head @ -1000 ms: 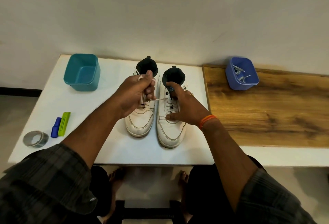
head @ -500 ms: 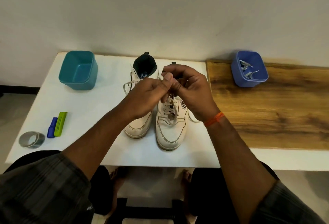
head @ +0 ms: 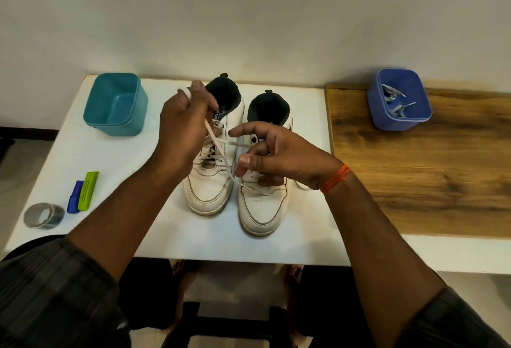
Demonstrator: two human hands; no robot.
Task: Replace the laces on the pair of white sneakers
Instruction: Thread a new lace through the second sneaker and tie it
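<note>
Two white sneakers stand side by side on the white table (head: 105, 170), the left sneaker (head: 208, 190) and the right sneaker (head: 261, 210), toes toward me. My left hand (head: 184, 126) is raised over the left sneaker's collar and grips one end of a white lace (head: 221, 154). The lace runs down and right toward the right sneaker's eyelets. My right hand (head: 279, 154) hovers above the right sneaker and pinches the lace between thumb and fingers, with the index finger pointing left. Another lace end (head: 301, 186) lies beside the right sneaker.
An empty teal bin (head: 116, 104) sits at the back left. A blue bin (head: 398, 100) holding grey laces (head: 395, 99) stands on the wooden board (head: 428, 176) to the right. A tape roll (head: 44, 215) and blue and green tools (head: 83, 195) lie at the front left.
My hands were together over the right sneaker's collar; now they have moved apart. The left hand went up and left with the lace, drawing it out, and the right hand dropped lower.
</note>
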